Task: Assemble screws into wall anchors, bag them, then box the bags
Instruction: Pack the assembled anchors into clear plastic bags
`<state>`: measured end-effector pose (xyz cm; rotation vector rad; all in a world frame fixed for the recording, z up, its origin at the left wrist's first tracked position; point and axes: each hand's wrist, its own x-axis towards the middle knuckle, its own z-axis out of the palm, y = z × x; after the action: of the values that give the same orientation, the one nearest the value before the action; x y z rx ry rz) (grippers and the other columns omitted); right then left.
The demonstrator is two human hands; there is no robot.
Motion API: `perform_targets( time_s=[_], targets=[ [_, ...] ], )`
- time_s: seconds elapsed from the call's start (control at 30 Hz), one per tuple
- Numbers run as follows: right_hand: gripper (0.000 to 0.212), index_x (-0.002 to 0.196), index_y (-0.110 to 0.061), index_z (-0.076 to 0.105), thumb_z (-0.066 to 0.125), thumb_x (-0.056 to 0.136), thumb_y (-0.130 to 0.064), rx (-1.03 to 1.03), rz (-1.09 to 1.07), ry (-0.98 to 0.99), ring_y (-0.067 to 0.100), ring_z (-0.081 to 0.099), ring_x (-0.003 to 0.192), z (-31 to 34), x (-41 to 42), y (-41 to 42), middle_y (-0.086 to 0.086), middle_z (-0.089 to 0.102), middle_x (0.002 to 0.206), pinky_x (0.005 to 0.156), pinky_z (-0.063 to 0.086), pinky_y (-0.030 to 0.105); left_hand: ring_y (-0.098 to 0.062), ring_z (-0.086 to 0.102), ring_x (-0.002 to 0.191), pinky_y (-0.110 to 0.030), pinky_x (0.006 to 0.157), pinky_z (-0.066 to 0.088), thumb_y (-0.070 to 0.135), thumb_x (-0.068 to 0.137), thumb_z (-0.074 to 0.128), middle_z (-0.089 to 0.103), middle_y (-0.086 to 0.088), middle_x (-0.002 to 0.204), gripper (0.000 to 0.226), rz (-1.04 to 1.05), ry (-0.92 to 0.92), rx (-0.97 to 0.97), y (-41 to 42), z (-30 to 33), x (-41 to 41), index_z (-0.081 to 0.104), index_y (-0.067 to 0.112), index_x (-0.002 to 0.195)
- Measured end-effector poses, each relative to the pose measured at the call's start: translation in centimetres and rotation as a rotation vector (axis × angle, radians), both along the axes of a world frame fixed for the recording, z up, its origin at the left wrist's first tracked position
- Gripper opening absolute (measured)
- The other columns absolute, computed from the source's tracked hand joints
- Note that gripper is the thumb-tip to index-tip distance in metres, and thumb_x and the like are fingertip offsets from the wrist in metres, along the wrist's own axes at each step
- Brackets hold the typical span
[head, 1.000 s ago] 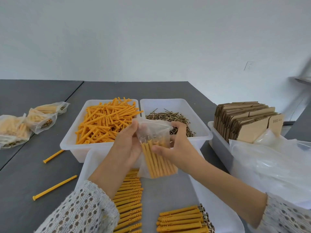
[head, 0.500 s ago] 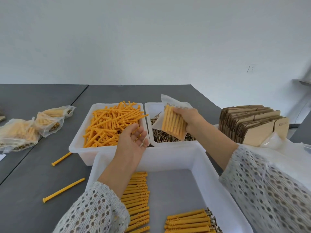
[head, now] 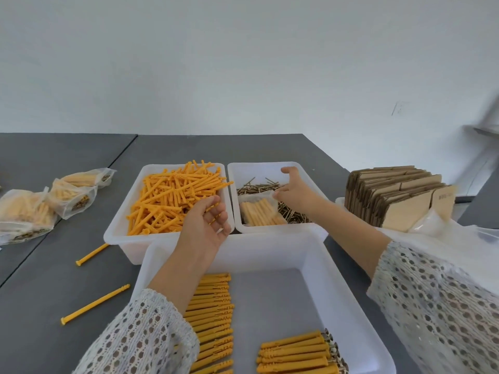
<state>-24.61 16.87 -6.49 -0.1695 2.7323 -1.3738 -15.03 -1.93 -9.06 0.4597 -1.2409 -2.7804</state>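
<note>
the filled bag of anchors [head: 259, 213] lies on the screws in the upper-middle screw bin [head: 310, 174], long axis running toward lower right. your right hand [head: 293, 191] hovers just right of it, fingers spread, holding nothing; your left hand [head: 206, 225] hangs relaxed and empty, farther off.

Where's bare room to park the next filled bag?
Bare grey floor of the near bin, between the anchor row and the assembled bundle. Also tabletop left of it, around two stray anchors. The screw bin is crowded.
</note>
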Motion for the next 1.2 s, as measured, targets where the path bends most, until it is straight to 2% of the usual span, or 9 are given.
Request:
perform_targets(
  time_s=[0.17, 0.37, 0.63, 0.7, 0.8, 0.93, 1.03, 1.1, 1.2],
  targets=[
    [0.023, 0.121, -0.023, 0.059, 0.052, 0.1, -0.018, 0.174, 0.162, 0.116, 0.019, 0.061, 0.103, 6.3, 4.6, 4.3, 0.001, 0.061, 0.114, 0.087, 0.05, 0.036, -0.012, 0.053, 0.059, -0.024, 0.05, 0.043, 0.021, 0.095, 0.056, 0.061, 0.003, 0.069, 0.009, -0.052, 0.017, -0.094, 0.0, -0.3, 0.1, 0.063, 0.016, 0.096],
    [0.012, 0.105, -0.037, 0.063, 0.057, 0.096, -0.034, 0.615, 0.378, 0.014, 0.005, 0.063, 0.099, 10.9, 10.2, 11.4, -0.012, 0.068, 0.104, 0.089, 0.049, 0.024, -0.011, 0.054, 0.061, -0.026, 0.054, 0.039, 0.023, 0.096, 0.056, 0.061, 0.005, 0.071, 0.01, -0.095, 0.027, -0.23, 0.4, -0.3, 0.2, 0.065, 0.019, 0.093],
    [0.1, 0.141, -0.045, -0.002, 0.055, 0.069, -0.083, 1.214, 0.239, 0.167, 0.008, 0.05, 0.098, 3.5, 16.7, 18.9, -0.017, 0.046, 0.111, 0.075, 0.04, 0.024, -0.011, 0.054, 0.059, -0.025, 0.05, 0.04, 0.021, 0.099, 0.052, 0.063, 0.006, 0.068, 0.014, -0.162, 0.065, -0.463, 1.3, -0.4, 0.5, 0.064, 0.017, 0.094],
    [0.091, 0.146, -0.041, -0.003, 0.05, 0.081, -0.076, 1.169, 0.149, 0.242, 0.01, 0.052, 0.108, 1.1, 17.6, 19.6, -0.013, 0.049, 0.126, 0.083, 0.045, 0.025, -0.01, 0.055, 0.058, -0.025, 0.05, 0.04, 0.019, 0.099, 0.051, 0.064, 0.005, 0.068, 0.015, -0.176, 0.069, -0.498, 1.4, -0.3, 0.6, 0.065, 0.018, 0.093],
    [0.045, 0.145, -0.041, 0.033, 0.038, 0.101, -0.048, 0.981, -0.033, 0.346, 0.011, 0.055, 0.117, -0.5, 17.8, 20.4, -0.016, 0.052, 0.137, 0.091, 0.047, 0.028, -0.009, 0.057, 0.056, -0.025, 0.05, 0.041, 0.019, 0.1, 0.05, 0.063, 0.004, 0.07, 0.016, -0.205, 0.075, -0.52, 1.6, -0.2, 0.9, 0.064, 0.018, 0.093],
    [0.031, 0.094, -0.036, 0.06, 0.045, 0.098, -0.009, 0.519, -0.182, 0.655, 0.006, 0.063, 0.071, 1.6, 17.4, 21.4, -0.006, 0.072, 0.089, 0.067, 0.048, 0.024, -0.01, 0.06, 0.059, -0.025, 0.052, 0.043, 0.018, 0.1, 0.048, 0.064, 0.003, 0.075, 0.017, -0.286, 0.108, -0.512, 1.9, 0.5, 1.7, 0.064, 0.017, 0.097],
    [0.012, 0.101, -0.039, 0.057, 0.046, 0.096, -0.039, 0.473, -0.083, 0.717, -0.002, 0.06, 0.073, 3.8, 16.9, 22.4, -0.018, 0.067, 0.092, 0.066, 0.039, 0.009, -0.012, 0.061, 0.065, -0.026, 0.056, 0.045, 0.018, 0.1, 0.047, 0.064, 0.001, 0.079, 0.017, -0.345, 0.165, -0.523, 2.1, 1.5, 2.8, 0.064, 0.016, 0.098],
    [0.055, 0.127, -0.044, 0.043, 0.044, 0.08, -0.072, 0.658, -0.002, 0.473, 0.001, 0.056, 0.099, 3.5, 16.6, 23.1, -0.023, 0.056, 0.115, 0.083, 0.041, 0.019, -0.014, 0.061, 0.068, -0.029, 0.061, 0.044, 0.021, 0.095, 0.051, 0.064, 0.0, 0.081, 0.015, -0.38, 0.215, -0.524, 2.3, 2.2, 3.7, 0.063, 0.016, 0.1],
    [0.091, 0.148, -0.047, 0.008, 0.051, 0.075, -0.081, 1.048, 0.114, 0.207, 0.011, 0.046, 0.124, 0.3, 16.7, 23.5, -0.017, 0.041, 0.144, 0.099, 0.039, 0.03, -0.016, 0.061, 0.071, -0.03, 0.063, 0.044, 0.026, 0.086, 0.059, 0.065, -0.001, 0.081, 0.018, -0.433, 0.268, -0.539, 2.5, 2.9, 5.4, 0.063, 0.015, 0.1]
  ],
)
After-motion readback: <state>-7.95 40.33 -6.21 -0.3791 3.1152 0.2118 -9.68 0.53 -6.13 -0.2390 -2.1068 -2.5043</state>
